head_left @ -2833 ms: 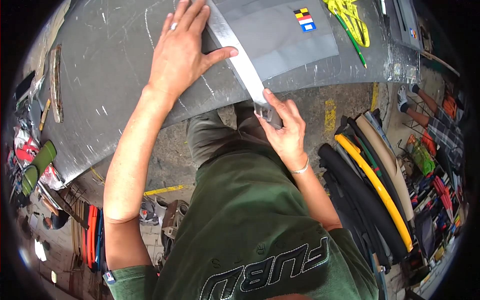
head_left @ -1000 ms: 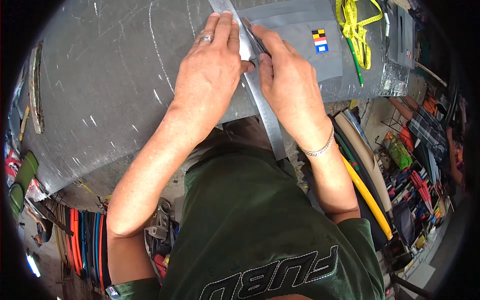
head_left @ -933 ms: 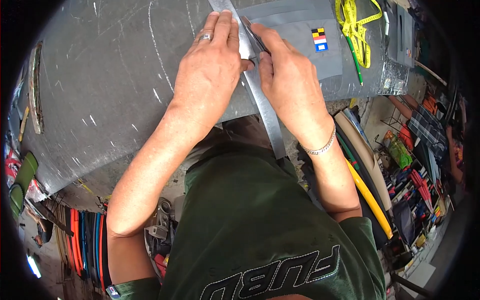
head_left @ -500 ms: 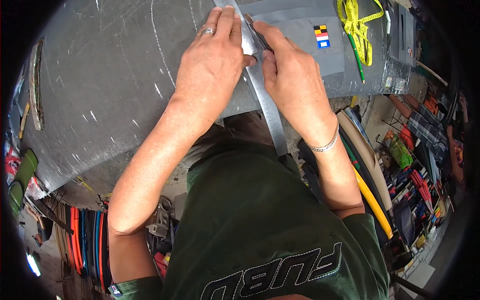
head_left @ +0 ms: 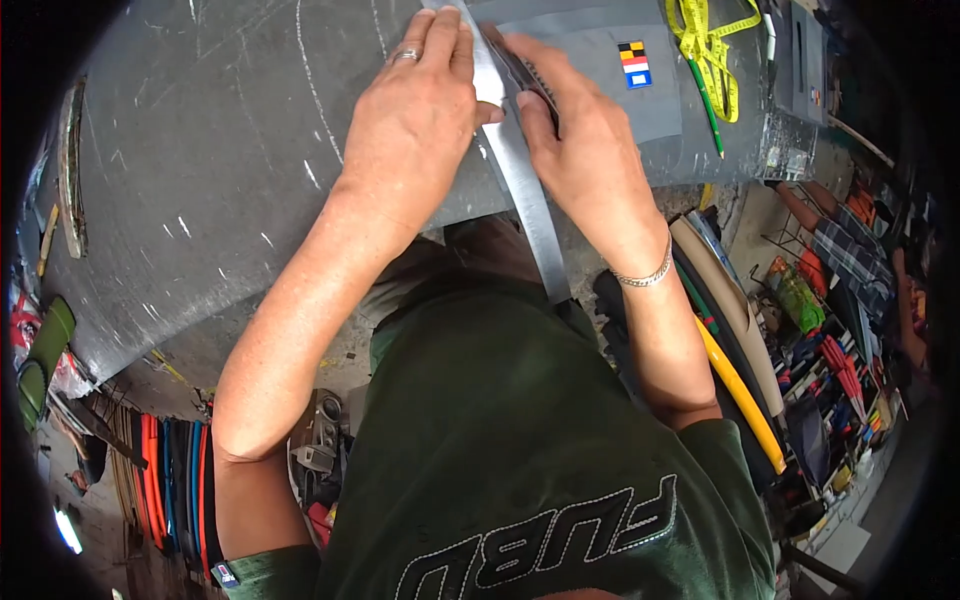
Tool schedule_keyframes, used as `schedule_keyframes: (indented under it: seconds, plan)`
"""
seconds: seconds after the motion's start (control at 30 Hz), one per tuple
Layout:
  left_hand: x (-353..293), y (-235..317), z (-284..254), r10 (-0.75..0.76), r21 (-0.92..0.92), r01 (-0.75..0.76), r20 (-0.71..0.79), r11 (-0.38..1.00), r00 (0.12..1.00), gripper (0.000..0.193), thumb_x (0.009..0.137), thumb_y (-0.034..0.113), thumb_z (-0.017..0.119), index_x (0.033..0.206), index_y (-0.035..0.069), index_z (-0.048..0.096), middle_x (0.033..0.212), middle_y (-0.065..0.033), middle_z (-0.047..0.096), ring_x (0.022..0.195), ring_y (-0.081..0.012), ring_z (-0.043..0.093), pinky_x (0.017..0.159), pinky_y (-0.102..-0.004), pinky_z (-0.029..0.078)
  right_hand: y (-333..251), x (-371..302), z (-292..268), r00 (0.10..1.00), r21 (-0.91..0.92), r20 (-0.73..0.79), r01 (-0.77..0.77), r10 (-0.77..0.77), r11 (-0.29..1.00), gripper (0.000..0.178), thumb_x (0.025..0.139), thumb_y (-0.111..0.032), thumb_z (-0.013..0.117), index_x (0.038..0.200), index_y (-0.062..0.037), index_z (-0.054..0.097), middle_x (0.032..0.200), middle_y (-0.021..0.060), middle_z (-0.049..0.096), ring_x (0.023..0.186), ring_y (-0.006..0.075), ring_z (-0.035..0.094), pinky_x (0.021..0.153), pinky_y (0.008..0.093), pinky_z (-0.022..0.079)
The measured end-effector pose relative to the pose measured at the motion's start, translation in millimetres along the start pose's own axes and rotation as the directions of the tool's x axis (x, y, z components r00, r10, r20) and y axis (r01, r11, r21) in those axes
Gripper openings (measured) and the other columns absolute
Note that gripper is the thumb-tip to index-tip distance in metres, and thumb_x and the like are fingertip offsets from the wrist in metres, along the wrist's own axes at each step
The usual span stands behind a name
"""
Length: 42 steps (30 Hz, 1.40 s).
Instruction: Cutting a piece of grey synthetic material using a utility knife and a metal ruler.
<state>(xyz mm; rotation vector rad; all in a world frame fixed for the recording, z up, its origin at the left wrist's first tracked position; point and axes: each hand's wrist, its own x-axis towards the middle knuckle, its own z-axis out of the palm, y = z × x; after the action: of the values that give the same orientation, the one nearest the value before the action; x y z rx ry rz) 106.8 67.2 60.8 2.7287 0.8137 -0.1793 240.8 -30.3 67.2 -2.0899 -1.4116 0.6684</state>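
Observation:
My left hand (head_left: pixel 420 110) lies palm down with its fingers stretched along a long metal ruler (head_left: pixel 528 195), its thumb across the ruler's edge. The ruler's near end sticks out past the table edge toward my shirt. In my right hand (head_left: pixel 590 140) is a dark, slim cutter knife (head_left: pixel 522 75), held between thumb and fingers along the ruler's right side. Its tip is blurred, so I cannot tell where the blade touches. Under the ruler and to its right lies grey sheet material (head_left: pixel 660 115) bearing a small colourful flag-like patch (head_left: pixel 634 64).
On the dark, scratched table (head_left: pixel 230 150), a yellow measuring tape (head_left: pixel 715 60) and a green pencil (head_left: pixel 708 110) lie to the right. A worn strip (head_left: pixel 72 170) rests at the left edge. Rolled materials (head_left: pixel 740 390) stand below right. Another person in plaid shorts (head_left: pixel 855 250) is at far right.
The view has shifted slightly. My right hand has moved a little against the sheet, and the knife's handle is turned so that more of it shows. My left hand stays on the ruler.

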Motion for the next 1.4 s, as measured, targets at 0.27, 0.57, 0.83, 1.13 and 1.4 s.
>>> schedule_keyframes:
  seconds: [0.27,0.57,0.83,1.13,1.4]
  plan:
    - [-4.4,-6.2,34.8,-0.02,-0.027,0.013,-0.241,1.0,0.97,0.072,0.088,0.037,0.074,0.14,-0.009,0.052,0.147,-0.0171,0.05,0.142,-0.03,0.047,0.114,-0.0353,0.046,0.9,27.6,-79.9,0.928,0.911,0.112,-0.238,0.355,0.336,0.05,0.108,-0.007,0.045,0.155,-0.0185,0.033,0.104,0.0202,0.069,0.074,0.0218,0.072,0.058,0.0301,0.063]
    - [-6.5,-2.7,32.2,-0.084,-0.067,0.071,-0.215,0.995,0.973,0.074,0.088,0.038,0.075,0.141,-0.006,0.05,0.147,-0.0154,0.048,0.143,-0.0303,0.043,0.112,-0.0383,0.048,-12.5,33.8,-74.9,0.96,0.897,0.193,-0.089,0.203,-0.434,0.067,0.103,-0.05,0.059,0.138,0.0061,0.048,0.119,0.0318,0.067,0.105,0.0439,0.071,0.088,0.0485,0.064]
    - [-6.4,-2.5,33.9,-0.09,-0.023,0.087,-0.197,0.996,0.976,0.076,0.088,0.039,0.074,0.144,-0.005,0.048,0.149,-0.0148,0.048,0.143,-0.0301,0.044,0.112,-0.0381,0.048,48.3,74.0,-72.5,0.959,0.802,-0.245,0.119,0.141,0.585,0.024,0.101,-0.023,0.066,0.107,-0.0003,0.069,0.073,0.0038,0.068,0.066,0.0144,0.065,0.064,0.0239,0.053]
    - [-5.3,-2.7,36.2,-0.102,-0.038,0.096,-0.237,0.995,0.966,0.074,0.086,0.041,0.073,0.143,-0.001,0.052,0.149,-0.0142,0.049,0.141,-0.0315,0.047,0.108,-0.04,0.052,-10.1,145.5,-19.2,0.996,0.757,0.072,-0.021,-0.052,0.653,0.04,0.103,-0.036,0.058,0.124,-0.0019,0.055,0.087,0.0056,0.061,0.056,0.0096,0.053,0.048,0.0246,0.042]
    - [-5.2,-1.1,32.6,-0.093,-0.057,0.082,-0.234,0.995,0.968,0.074,0.085,0.039,0.075,0.142,-0.003,0.052,0.147,-0.0148,0.05,0.141,-0.0307,0.047,0.111,-0.0393,0.049,12.2,174.1,55.7,0.986,0.881,0.166,-0.149,0.003,0.448,0.059,0.107,-0.057,0.037,0.112,-0.0035,0.06,0.067,-0.0008,0.048,0.044,0.0105,0.044,0.038,0.0277,0.036]
